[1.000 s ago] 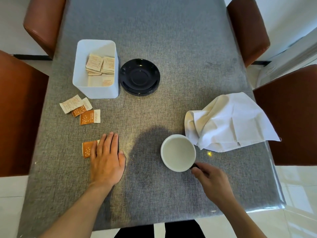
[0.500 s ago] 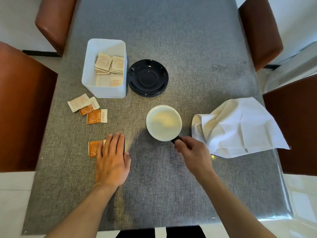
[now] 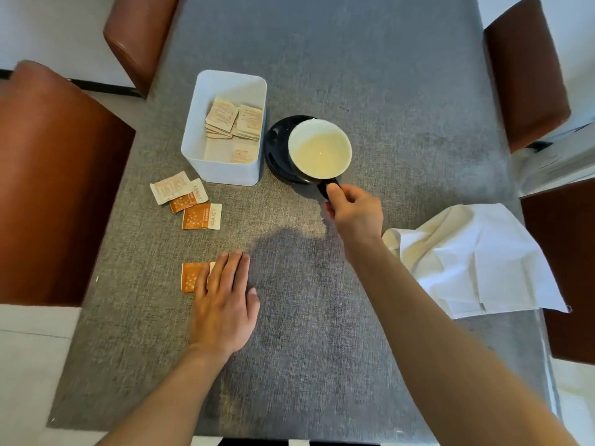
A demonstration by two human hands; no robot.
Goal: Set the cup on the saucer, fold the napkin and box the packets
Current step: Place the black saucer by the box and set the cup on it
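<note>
Overhead, right hand fingers pinching cup handle above saucer; left hand flat, fingers spread on bench, at seven o'clock

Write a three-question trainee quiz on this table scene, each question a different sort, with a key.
1. True or false: the right hand grips the cup by its handle over the black saucer.
2. Multiple choice: which thing lies partly under the left hand? A) the white napkin B) an orange packet C) the white box
3. Fill in: apart from that one, ___ loose packets lie on the tablecloth near the box.

Key: 1 true; 2 B; 3 three (two orange, one pale).
</note>
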